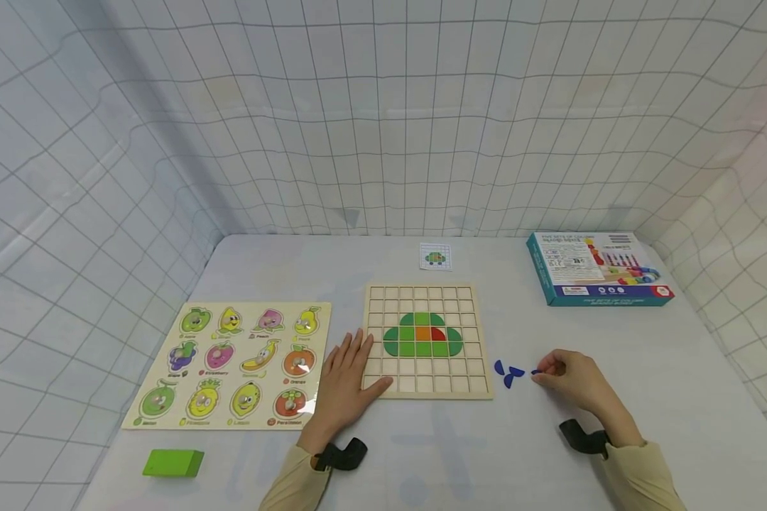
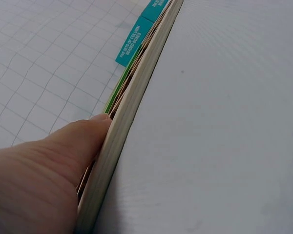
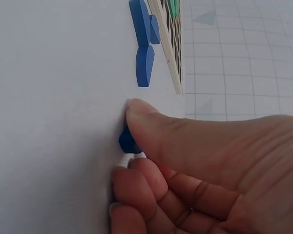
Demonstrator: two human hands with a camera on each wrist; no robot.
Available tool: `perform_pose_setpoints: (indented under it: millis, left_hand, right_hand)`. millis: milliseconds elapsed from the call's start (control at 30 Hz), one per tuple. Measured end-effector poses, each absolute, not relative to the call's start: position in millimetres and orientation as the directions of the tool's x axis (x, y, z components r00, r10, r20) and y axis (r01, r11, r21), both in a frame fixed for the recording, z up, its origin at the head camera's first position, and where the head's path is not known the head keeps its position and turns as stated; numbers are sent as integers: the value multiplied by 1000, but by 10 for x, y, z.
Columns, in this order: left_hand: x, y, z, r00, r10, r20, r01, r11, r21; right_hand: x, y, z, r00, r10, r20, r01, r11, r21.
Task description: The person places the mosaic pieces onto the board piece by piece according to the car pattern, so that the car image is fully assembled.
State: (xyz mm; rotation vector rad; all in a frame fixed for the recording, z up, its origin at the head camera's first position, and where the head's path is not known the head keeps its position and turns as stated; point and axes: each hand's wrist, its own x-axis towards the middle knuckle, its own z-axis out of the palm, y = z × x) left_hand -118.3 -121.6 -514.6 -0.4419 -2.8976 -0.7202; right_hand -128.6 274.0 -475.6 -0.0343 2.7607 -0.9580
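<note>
My left hand [image 1: 346,383] rests with spread fingers on the lower left corner of a wooden grid board [image 1: 422,392]. In the left wrist view the thumb [image 2: 83,136] lies against the board's edge. The board holds a shape of green, orange and red pieces [image 1: 424,333]. Right of it, my right hand [image 1: 570,377] pinches a small blue piece [image 3: 129,141] between thumb and fingers, low over the table. Several loose blue half-round pieces [image 1: 516,371] lie between that hand and the board. Behind the board is a small pattern card [image 1: 436,257] showing a similar shape with blue parts.
A fruit puzzle board [image 1: 226,365] lies on the left, close to my left hand. In front of it sits a green block [image 1: 173,463]. At the back right stands a teal game box [image 1: 601,270]. Grid-patterned cloth walls [image 1: 383,142] surround the white table.
</note>
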Motion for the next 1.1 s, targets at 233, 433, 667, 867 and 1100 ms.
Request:
perform_pose_setpoints:
  millis: [233, 433, 667, 867, 1100]
  left_hand:
    - [-1185, -1225, -5151, -945, 261, 199, 323, 845, 427]
    - [-1200, -1216, -5178, -940, 267, 214, 335, 844, 418]
    - [-1194, -1233, -5163, -938, 266, 224, 339, 842, 419]
    - [-1200, -1247, -5187, -929, 268, 255, 357, 833, 424]
    - [-1204, -1240, -5203, -927, 271, 259, 361, 834, 418]
  right_hand:
    - [-1271, 2728, -4703, -971, -109, -212, 49, 779, -625]
    - [-1240, 2722, -4728, -977, -104, -185, 35, 781, -623]
    - [-1238, 2619, -4768, -992, -112, -63, -47, 774, -631]
    - [-1332, 2326, -4719, -992, -124, 39, -120, 764, -634]
    - [-1468, 1896, -4655, -944, -323, 68, -281, 678, -679]
